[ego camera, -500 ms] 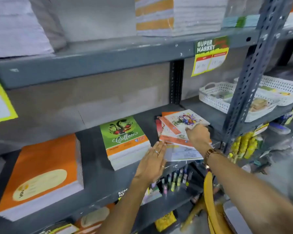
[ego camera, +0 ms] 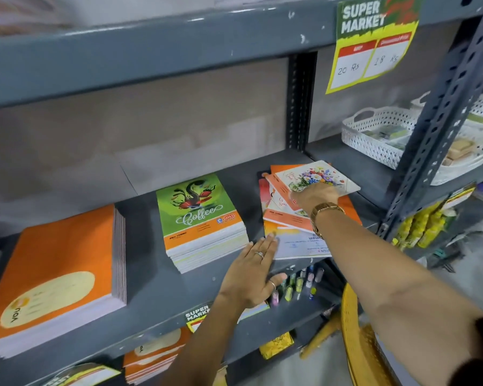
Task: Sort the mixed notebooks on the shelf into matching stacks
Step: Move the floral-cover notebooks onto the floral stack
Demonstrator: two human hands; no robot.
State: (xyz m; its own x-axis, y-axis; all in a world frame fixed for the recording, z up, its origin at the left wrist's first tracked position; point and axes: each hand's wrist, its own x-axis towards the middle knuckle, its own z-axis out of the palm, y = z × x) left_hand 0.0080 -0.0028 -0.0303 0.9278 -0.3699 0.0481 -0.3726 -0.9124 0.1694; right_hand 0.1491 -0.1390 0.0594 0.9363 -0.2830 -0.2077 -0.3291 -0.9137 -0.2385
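At the shelf's [ego camera: 156, 291] right end, mixed notebooks [ego camera: 290, 218] lie fanned; right hand [ego camera: 314, 195] presses on the floral notebook [ego camera: 318, 175], grip unclear, apparently to draw it out; left hand [ego camera: 253, 271] lies flat, fingers spread, steadying the pile's front corner.

Both arms are extended forward.
The left hand [ego camera: 251, 274] is held flat, fingers spread; the right hand [ego camera: 315, 196] is pressed palm-down.

Shelf [ego camera: 162, 296] painted metal, chipped; notebooks [ego camera: 296, 218] glossy paper; basket [ego camera: 374, 140] perforated plastic.
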